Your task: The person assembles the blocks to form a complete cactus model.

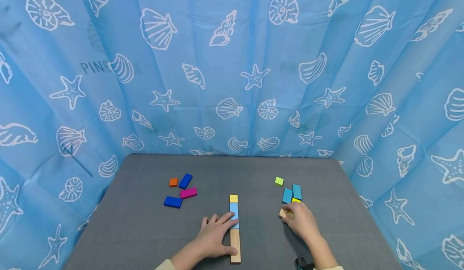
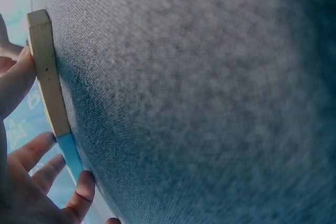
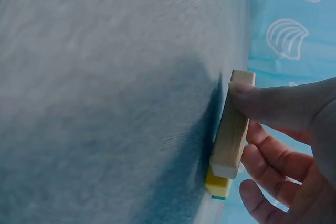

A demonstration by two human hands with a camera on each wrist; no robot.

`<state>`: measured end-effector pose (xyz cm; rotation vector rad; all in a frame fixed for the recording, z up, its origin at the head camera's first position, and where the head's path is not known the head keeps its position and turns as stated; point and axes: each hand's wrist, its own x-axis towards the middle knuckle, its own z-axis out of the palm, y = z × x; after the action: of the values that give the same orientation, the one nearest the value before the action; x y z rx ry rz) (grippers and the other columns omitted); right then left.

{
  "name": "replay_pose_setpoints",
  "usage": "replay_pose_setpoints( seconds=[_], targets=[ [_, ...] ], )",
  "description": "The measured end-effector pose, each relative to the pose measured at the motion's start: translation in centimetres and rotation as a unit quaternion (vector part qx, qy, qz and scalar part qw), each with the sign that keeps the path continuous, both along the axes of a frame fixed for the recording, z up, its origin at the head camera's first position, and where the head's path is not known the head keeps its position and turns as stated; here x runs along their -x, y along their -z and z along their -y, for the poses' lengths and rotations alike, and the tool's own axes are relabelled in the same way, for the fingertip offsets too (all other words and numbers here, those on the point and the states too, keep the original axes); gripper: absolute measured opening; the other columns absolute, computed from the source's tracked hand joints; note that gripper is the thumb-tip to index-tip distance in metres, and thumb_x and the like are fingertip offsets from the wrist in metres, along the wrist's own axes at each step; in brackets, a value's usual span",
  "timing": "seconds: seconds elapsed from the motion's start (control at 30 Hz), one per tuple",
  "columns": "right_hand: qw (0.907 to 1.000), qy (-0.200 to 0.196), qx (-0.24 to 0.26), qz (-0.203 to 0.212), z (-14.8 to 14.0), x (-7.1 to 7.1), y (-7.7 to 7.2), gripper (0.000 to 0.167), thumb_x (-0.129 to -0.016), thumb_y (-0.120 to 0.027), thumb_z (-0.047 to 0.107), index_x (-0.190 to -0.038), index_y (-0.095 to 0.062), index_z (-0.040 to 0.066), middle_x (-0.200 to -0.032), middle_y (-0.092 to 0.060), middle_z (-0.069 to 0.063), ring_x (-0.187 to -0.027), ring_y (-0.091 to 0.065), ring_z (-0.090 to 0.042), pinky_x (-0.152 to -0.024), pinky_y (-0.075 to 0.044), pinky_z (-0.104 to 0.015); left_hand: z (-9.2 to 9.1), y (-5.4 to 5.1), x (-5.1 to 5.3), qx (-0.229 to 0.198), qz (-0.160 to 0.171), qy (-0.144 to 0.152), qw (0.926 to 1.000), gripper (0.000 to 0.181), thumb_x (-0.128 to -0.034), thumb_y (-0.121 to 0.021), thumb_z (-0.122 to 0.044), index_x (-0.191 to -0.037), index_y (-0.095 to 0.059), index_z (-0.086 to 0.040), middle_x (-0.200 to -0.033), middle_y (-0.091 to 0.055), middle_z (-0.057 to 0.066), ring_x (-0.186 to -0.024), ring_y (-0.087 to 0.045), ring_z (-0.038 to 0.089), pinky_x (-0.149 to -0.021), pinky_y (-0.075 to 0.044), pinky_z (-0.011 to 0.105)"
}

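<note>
A straight row on the grey table joins a pale yellow block [image 1: 233, 198], a light blue block [image 1: 234, 208] and a plain wooden length [image 1: 235, 240] nearest the person. My left hand [image 1: 214, 238] lies along the row's left side with fingers spread, fingertips on the light blue part and thumb on the wooden part [image 2: 48, 72]. On the right, my right hand [image 1: 302, 219] pinches another plain wooden block [image 3: 231, 129] between thumb and fingers. A bright yellow block [image 3: 217, 183] shows just beyond it, partly hidden.
Two teal blocks [image 1: 297, 192] and a lime green block [image 1: 278, 181] lie beyond the right hand. At left sit an orange block [image 1: 173, 182], a magenta block [image 1: 188, 193] and two dark blue blocks [image 1: 173, 202]. A shell-patterned blue curtain [image 1: 232, 77] surrounds the table [image 1: 145, 229].
</note>
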<state>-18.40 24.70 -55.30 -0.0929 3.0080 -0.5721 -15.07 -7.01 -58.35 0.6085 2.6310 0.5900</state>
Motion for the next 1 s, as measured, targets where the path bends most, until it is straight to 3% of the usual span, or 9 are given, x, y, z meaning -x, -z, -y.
replay_pose_setpoints(
  seconds=[0.1, 0.27, 0.47, 0.7, 1.0],
  targets=[
    [0.9995, -0.020, 0.013, -0.022, 0.5, 0.0, -0.4, 0.034, -0.079, -0.085, 0.010, -0.112, -0.075, 0.010, -0.108, -0.070, -0.006, -0.103, -0.065, -0.028, -0.087, -0.051, -0.051, 0.0, 0.1, 0.0, 0.000, 0.002, -0.001, 1.0000, 0.085, -0.0732, -0.074, -0.073, -0.148, -0.045, -0.046, -0.160, -0.036, -0.013, -0.115, -0.045, 0.024, -0.097, -0.032, 0.061],
    [0.9977, -0.043, 0.047, -0.023, 2.1, 0.4, -1.0, 0.032, -0.082, -0.083, 0.010, -0.112, -0.075, 0.013, -0.107, -0.067, -0.002, -0.100, -0.066, -0.023, -0.086, -0.053, -0.048, 0.0, -0.2, -0.1, 0.011, 0.003, -0.003, 0.9999, 0.084, -0.0739, -0.075, -0.071, -0.148, -0.045, -0.045, -0.160, -0.036, -0.012, -0.116, -0.046, 0.024, -0.097, -0.032, 0.062],
    [0.9909, -0.099, 0.079, -0.047, 4.3, 1.1, -0.3, 0.032, -0.082, -0.083, 0.009, -0.113, -0.075, 0.011, -0.105, -0.066, 0.003, -0.098, -0.064, -0.019, -0.085, -0.054, -0.042, 0.0, -0.3, -0.2, 0.013, 0.012, -0.005, 0.9998, 0.084, -0.0740, -0.075, -0.071, -0.148, -0.046, -0.045, -0.159, -0.037, -0.012, -0.116, -0.046, 0.025, -0.097, -0.032, 0.064],
    [0.9840, -0.152, 0.069, -0.064, 6.4, 1.8, 0.7, 0.032, -0.085, -0.081, 0.012, -0.117, -0.075, 0.012, -0.107, -0.066, 0.002, -0.099, -0.064, -0.019, -0.086, -0.054, -0.043, -0.1, 0.1, 0.0, 0.008, 0.004, -0.006, 0.9999, 0.085, -0.0730, -0.073, -0.074, -0.148, -0.045, -0.046, -0.159, -0.037, -0.012, -0.115, -0.046, 0.025, -0.097, -0.033, 0.063],
    [0.9819, -0.172, 0.069, -0.041, 8.3, 2.3, 0.9, 0.030, -0.086, -0.081, 0.014, -0.116, -0.076, 0.012, -0.109, -0.067, -0.001, -0.102, -0.064, -0.022, -0.091, -0.053, -0.047, 0.2, 0.3, 0.3, 0.000, 0.009, 0.003, 1.0000, 0.087, -0.0720, -0.069, -0.079, -0.149, -0.042, -0.049, -0.161, -0.034, -0.014, -0.117, -0.046, 0.026, -0.099, -0.032, 0.064]
  ],
)
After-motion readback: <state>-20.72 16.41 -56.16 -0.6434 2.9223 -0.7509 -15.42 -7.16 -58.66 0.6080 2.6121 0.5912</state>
